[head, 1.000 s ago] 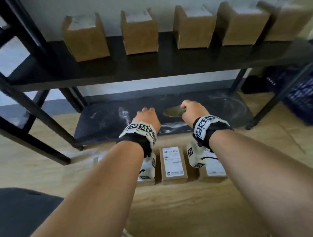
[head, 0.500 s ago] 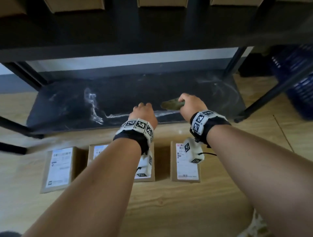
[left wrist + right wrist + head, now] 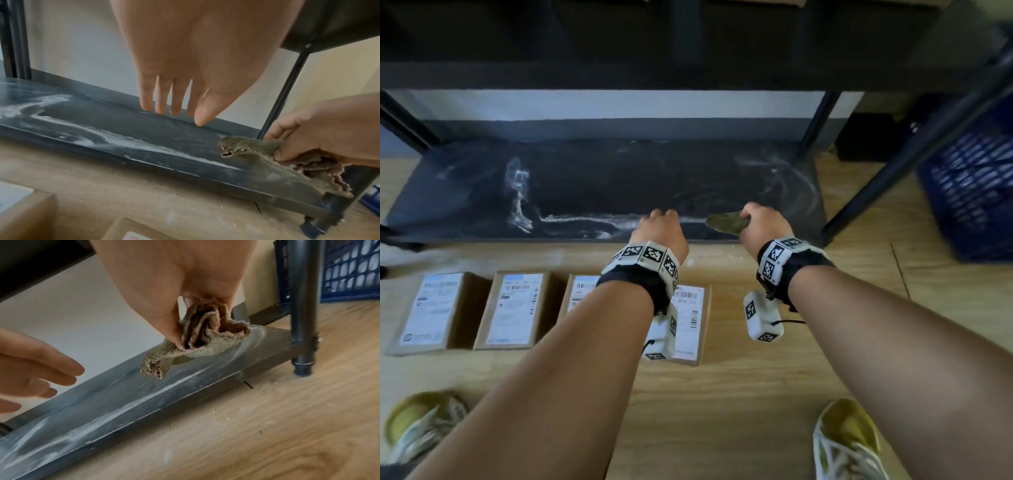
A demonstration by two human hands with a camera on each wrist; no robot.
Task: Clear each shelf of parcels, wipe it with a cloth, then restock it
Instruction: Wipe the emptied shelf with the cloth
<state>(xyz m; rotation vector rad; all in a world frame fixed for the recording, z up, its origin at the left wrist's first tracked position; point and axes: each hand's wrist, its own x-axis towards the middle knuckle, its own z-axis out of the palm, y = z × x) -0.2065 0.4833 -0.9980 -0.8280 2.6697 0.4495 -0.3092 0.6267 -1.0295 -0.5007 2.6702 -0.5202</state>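
The black bottom shelf [image 3: 602,185] [image 3: 144,138] [image 3: 123,402] carries no parcels and is streaked with white dust. My right hand [image 3: 763,222] [image 3: 185,308] grips a bunched olive-brown cloth [image 3: 727,222] [image 3: 257,146] [image 3: 197,340] just above the shelf's front right part. My left hand [image 3: 662,228] [image 3: 174,100] hovers beside it over the front edge, fingers straight and holding nothing. Several brown parcels with white labels [image 3: 428,311] [image 3: 515,308] lie in a row on the wooden floor before the shelf; my left forearm covers part of the right ones.
The upper black shelf [image 3: 688,51] overhangs my hands. A black rack leg [image 3: 914,161] [image 3: 304,313] slants down at the right, with a blue slotted crate [image 3: 972,192] [image 3: 349,269] behind it. My shoes [image 3: 849,442] [image 3: 421,425] stand on the floor near the bottom edge.
My head has tipped down, so the upper shelf's parcels left view and more floor parcels and my shoes appeared. Both hands stay over the bottom shelf's front edge, right hand still holding the cloth.
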